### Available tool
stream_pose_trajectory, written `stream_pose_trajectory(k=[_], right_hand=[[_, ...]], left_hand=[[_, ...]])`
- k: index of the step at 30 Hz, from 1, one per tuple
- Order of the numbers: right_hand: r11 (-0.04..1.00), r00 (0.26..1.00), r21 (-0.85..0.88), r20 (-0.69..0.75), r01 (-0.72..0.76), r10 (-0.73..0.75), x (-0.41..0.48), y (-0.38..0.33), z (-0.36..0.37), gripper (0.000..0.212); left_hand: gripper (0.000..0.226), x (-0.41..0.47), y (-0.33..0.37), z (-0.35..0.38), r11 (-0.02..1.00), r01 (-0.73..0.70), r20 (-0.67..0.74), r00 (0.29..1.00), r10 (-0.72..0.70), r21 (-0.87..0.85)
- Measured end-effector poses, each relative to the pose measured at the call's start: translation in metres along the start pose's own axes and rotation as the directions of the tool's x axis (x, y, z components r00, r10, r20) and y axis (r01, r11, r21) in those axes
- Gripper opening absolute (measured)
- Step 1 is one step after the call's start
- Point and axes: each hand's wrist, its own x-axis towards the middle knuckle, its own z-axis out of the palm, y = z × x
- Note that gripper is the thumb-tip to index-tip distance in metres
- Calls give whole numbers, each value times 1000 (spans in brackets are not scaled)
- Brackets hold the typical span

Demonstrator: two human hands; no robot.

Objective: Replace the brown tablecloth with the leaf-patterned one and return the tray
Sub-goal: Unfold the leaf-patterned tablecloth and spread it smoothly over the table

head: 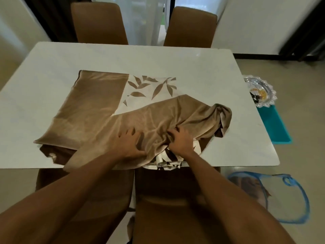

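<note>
A brown tablecloth (91,103) lies rumpled across the near half of the white table (211,71). Beneath it shows the cream leaf-patterned cloth (149,88), with another bunch of it hanging over the near edge. My left hand (131,144) presses on the brown cloth with fingers spread. To its right, my right hand (181,140) grips a bunched fold of the brown cloth. A glass tray (260,90) with small items on it sits off the table's right edge, on a teal stool.
Two brown chairs (100,22) stand at the far side, and two more (167,199) are right below me at the near edge. A blue-rimmed mesh basket (281,196) lies on the floor at the right. The teal stool (274,124) stands close to the table's right side.
</note>
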Motion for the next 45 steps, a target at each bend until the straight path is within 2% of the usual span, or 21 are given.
stream_pose_trajectory(k=[3, 7, 12, 14, 16, 19, 21, 24, 26, 27, 28, 29, 30, 33, 34, 36, 37, 38, 41, 43, 45], right_hand=[[993, 998, 98, -3, 62, -62, 1, 8, 3, 77], [974, 975, 77, 44, 213, -217, 10, 27, -6, 79], [958, 958, -38, -20, 285, -286, 21, 36, -10, 34], [959, 952, -20, -112, 284, -285, 28, 34, -16, 30], [932, 922, 72, -193, 355, -336, 31, 30, -24, 46], [885, 881, 94, -192, 456, -433, 31, 25, -42, 74], [904, 900, 109, -201, 414, -387, 37, 24, -51, 60], [918, 969, 359, -230, 168, -87, 64, 29, -88, 25], [748, 957, 664, -214, -6, 197, 86, 39, -132, 29], [513, 925, 857, -154, -51, 348, 99, 52, -162, 27], [165, 899, 986, -58, -16, 435, 110, 65, -191, 28], [-142, 881, 986, -8, 85, 474, 121, 84, -218, 32], [-265, 850, 947, -16, 182, 526, 129, 104, -241, 35], [-106, 810, 977, -91, 185, 579, 130, 152, -270, 48], [22, 814, 991, -122, 133, 568, 123, 163, -263, 54], [543, 781, 840, -341, 2, 524, 98, 174, -222, 63], [739, 779, 672, -436, -52, 451, 82, 172, -194, 67], [848, 793, 523, -481, -83, 374, 66, 166, -165, 72], [962, 916, 226, -333, -151, 222, 22, 149, -82, 84], [996, 967, -1, -239, -94, 91, 7, 149, -45, 77], [994, 976, -97, -215, -50, 28, 3, 157, -35, 62]], left_hand=[[106, -3, 19, 15, 995, -95, -64, 993, 95, 5], [94, -8, 37, 22, 988, -129, -93, 986, 137, 81], [29, -2, 52, -3, 979, -112, -164, 976, 140, 168], [19, -2, 53, -19, 999, -32, -255, 966, 31, 3], [22, -2, 57, -39, 954, -5, -343, 934, -103, -300], [18, 13, 81, -78, 889, -54, -422, 892, -161, -454], [19, 30, 109, -102, 822, -111, -417, 894, -164, -559], [24, 53, 178, -132, 578, -268, -408, 904, -124, -771], [21, 67, 222, -147, 428, -302, -376, 921, -98, -852], [19, 73, 243, -151, 382, -302, -348, 936, -56, -873], [26, 78, 258, -153, 394, -312, -337, 942, 7, -865], [37, 81, 267, -152, 480, -349, -349, 933, 92, -805], [46, 82, 270, -148, 610, -396, -370, 912, 176, -686], [50, 86, 251, -119, 823, -478, -467, 829, 307, -308], [49, 88, 239, -106, 854, -453, -464, 833, 302, -258], [50, 87, 208, -78, 923, -306, -392, 898, 198, -234], [52, 86, 187, -64, 953, -195, -331, 937, 111, -231], [53, 85, 168, -51, 968, -79, -259, 966, 15, -238], [57, 77, 123, -21, 942, 142, -42, 986, -162, -302], [59, 76, 113, -7, 966, 151, 29, 988, -149, -209], [63, 79, 114, -2, 972, 156, 62, 987, -147, -177]])
